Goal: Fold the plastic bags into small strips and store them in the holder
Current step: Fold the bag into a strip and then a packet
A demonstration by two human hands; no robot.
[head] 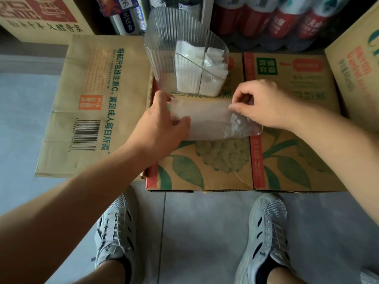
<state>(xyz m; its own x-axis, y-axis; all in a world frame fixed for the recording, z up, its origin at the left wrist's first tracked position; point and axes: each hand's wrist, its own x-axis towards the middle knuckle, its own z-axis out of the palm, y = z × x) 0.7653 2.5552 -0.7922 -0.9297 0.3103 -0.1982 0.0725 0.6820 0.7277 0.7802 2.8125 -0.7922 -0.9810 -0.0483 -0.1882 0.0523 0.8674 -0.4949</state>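
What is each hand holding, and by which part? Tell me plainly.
Both hold one translucent plastic bag lying on the cardboard box. The left hand grips its left end; the right hand pinches its far edge near the right end.

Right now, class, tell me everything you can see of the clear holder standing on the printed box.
The holder is clear, vertically ribbed plastic with a taller rounded back wall and thin dividers crossing inside. Its right compartments hold folded white bags; the left side looks empty. It stands upright on the cardboard box, just behind the plastic bag being folded.
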